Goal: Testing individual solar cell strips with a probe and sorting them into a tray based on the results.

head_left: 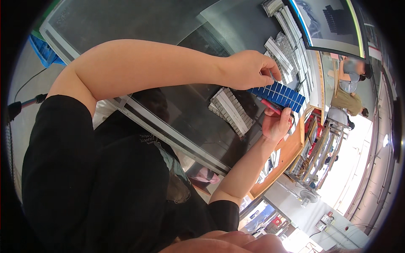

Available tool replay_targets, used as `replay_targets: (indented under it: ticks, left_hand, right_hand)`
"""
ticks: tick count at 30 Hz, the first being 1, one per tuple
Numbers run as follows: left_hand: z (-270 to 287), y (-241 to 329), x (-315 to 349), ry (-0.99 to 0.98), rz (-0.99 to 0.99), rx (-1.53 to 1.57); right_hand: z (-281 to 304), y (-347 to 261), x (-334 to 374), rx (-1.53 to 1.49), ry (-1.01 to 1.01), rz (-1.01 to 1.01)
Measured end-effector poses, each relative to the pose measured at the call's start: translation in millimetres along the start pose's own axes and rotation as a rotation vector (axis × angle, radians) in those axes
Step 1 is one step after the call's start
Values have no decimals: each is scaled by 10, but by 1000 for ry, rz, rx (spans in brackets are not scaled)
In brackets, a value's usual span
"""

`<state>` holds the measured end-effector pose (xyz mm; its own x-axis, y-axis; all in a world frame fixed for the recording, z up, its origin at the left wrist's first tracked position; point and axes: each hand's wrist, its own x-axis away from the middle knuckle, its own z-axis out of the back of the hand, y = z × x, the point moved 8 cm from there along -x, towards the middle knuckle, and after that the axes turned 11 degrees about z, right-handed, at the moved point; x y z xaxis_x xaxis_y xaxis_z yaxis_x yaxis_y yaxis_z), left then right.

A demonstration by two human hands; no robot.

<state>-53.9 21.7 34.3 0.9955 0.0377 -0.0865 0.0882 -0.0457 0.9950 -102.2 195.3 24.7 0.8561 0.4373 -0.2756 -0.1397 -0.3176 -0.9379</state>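
A strip of blue solar cells (278, 93) with thin silver lines is held up over the dark table. My right hand (276, 125) grips its near end, with the thumb on the blue face. A pink-red tool (271, 106) also sits in that hand; its kind is hard to make out. My left hand (252, 71) is at the strip's other side, thumb and fingers pinched close to its edge. Something thin shows at those fingertips, too small to name. Just below the left wrist lies a row of grey-white strips (231, 111) on the table.
The dark glossy table (126, 25) has a pale metal edge (168, 135) close to my body. More stacked strips (291, 46) lie beyond my left hand, near a lit screen (333, 21). Other people (348, 101) and a rack (320, 147) are farther off.
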Motion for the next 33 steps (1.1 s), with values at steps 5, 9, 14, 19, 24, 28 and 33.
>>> replay_targets:
  ticks: [5,9,14,19,24,28,33]
  left_hand:
    - [-34,101,52,-30,-81,-17]
    - [-43,177,99,-41,-118,-73]
    - [-64,214,100,-91,-62,-50]
    - [-60,156,70,-89,29,60]
    - [-106,110,71,-90,79,175]
    - [-138,74,90,-125,135,119]
    - [-114,91,96,-105,116,99]
  right_hand:
    - [-51,-22,-13,-39,-16,11]
    - [-59,0,-28,-77,-8,21]
    - [6,3,-29,-131,72,4]
    - [-83,-6,15,-54,7,-74]
    - [-107,34,71,16,-33,-131]
    - [-142,76,98,59,-12,-156]
    - [-114,75,112,72,41,-168]
